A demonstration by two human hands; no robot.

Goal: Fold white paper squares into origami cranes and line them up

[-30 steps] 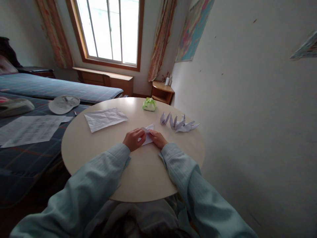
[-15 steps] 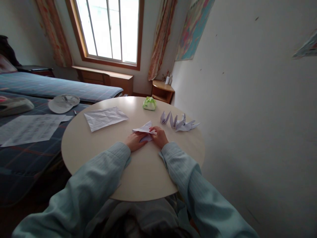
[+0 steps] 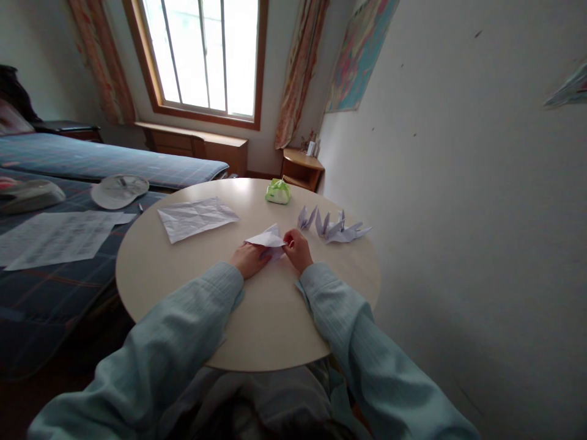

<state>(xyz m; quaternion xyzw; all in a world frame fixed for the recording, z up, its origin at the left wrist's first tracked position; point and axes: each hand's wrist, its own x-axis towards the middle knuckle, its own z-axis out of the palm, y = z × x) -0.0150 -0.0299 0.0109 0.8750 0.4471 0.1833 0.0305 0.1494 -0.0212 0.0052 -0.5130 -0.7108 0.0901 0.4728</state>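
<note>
A partly folded white sheet of paper (image 3: 268, 239) is between my hands on the round cream table (image 3: 270, 324), its upper flap raised. My left hand (image 3: 249, 260) holds it from the left, with the fingertips tucked beneath the flap and hidden. On the other side my right hand (image 3: 299, 250) pinches the paper's right corner between thumb and fingers. Beyond my right hand stand several folded paper cranes (image 3: 340, 230), close together. A creased, flattened white sheet (image 3: 197, 220) lies to the left of my hands.
Near the table's far edge sits a green tissue pack (image 3: 277, 192). Left of the table, a bed (image 3: 27, 305) with a plaid cover bears printed papers (image 3: 64, 237), a white cap (image 3: 118, 191) and a pen (image 3: 140, 208). A white wall (image 3: 458, 244) rises on the right.
My right hand has shifted slightly right, from over the paper to its right corner. The flap now spreads wider over my left fingers, which have slid further under it.
</note>
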